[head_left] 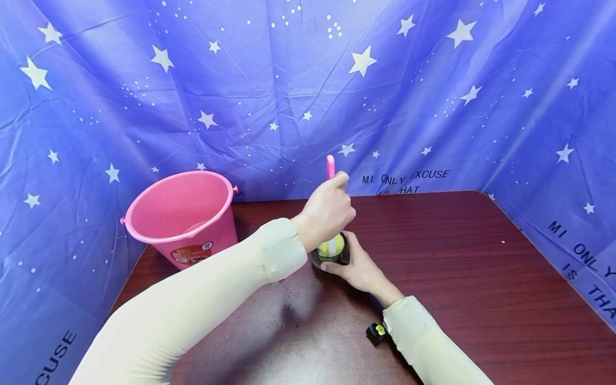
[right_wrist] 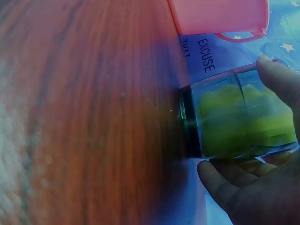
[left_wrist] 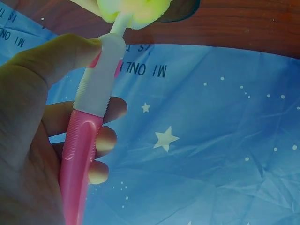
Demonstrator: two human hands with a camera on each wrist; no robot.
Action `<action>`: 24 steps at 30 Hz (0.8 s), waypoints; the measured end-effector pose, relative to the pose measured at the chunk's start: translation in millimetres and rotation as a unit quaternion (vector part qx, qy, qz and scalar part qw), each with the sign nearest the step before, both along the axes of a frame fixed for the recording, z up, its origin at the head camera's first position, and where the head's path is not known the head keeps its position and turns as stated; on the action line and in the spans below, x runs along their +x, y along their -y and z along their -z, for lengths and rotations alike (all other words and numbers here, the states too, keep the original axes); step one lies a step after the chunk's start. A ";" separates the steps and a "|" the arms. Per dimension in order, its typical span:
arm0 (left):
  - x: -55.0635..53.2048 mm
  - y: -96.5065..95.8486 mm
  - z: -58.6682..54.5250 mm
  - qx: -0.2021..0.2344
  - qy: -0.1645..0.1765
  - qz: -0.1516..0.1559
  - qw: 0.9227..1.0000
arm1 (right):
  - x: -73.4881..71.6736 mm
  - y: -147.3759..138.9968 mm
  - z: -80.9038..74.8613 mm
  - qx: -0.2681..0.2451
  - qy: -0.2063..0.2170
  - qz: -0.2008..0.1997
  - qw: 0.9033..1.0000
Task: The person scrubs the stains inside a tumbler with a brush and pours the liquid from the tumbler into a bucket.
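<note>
My left hand (head_left: 328,208) grips the pink and white handle (left_wrist: 86,129) of a sponge brush, thumb along the white part. The brush's yellow-green sponge head (head_left: 332,246) sits inside a clear drinking glass (right_wrist: 225,123). In the right wrist view the sponge fills much of the glass through its wall. My right hand (head_left: 358,267) holds the glass around its side, with the thumb on one side and fingers on the other. Whether the glass's base touches the table cannot be told.
A pink bucket (head_left: 226,214) with a label stands at the table's left side. Dark wet-looking spots mark the brown table (head_left: 457,278) in front of the glass. A blue star-printed cloth (head_left: 284,96) hangs behind and at both sides. A black strap (head_left: 377,333) sits by the right cuff.
</note>
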State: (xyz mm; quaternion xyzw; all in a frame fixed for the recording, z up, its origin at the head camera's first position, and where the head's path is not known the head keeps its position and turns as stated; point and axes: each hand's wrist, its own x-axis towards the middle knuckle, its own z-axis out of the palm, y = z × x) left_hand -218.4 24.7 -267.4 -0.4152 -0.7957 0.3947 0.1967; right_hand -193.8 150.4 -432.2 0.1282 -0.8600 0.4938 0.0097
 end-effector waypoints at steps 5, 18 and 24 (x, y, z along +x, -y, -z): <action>-1.8 -0.6 0.2 -0.011 0.001 -0.013 1.000 | 0.2 0.9 -0.7 0.005 0.002 0.006 1.000; -6.4 4.9 1.3 -0.011 0.009 -0.029 0.999 | -1.6 2.1 1.3 -0.024 -0.009 -0.012 1.000; -7.2 8.5 1.1 -0.009 0.013 -0.026 1.000 | -2.0 1.2 2.2 -0.032 -0.015 -0.015 0.999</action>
